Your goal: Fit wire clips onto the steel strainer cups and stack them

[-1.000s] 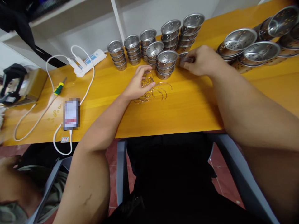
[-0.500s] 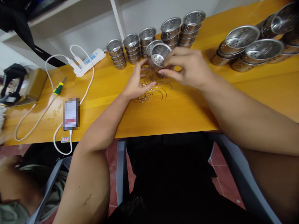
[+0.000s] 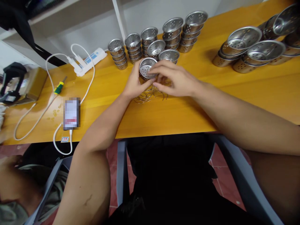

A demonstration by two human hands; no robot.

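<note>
A small perforated metal cup is held low over the table, its open mouth facing up. My left hand is wrapped round its left side, with the thumb along the front. At the cup's right rim is my right hand, its fingertips reaching over the edge and its thumb at the front. Thin curved metal wires lie in a loose heap below both hands, partly covered by them. Just behind the held cup stand another perforated cup and a further one, partly hidden by my right hand.
Stacks of perforated cups line the back, and larger groups stand at the right. Leftward are a white power strip, a phone with cables, a green-yellow screwdriver and small rings. Another person's arm shows lower left.
The held cup has moved down and left into my left hand, which has closed round it. My right hand has come down and left with it, uncovering a cup behind.
</note>
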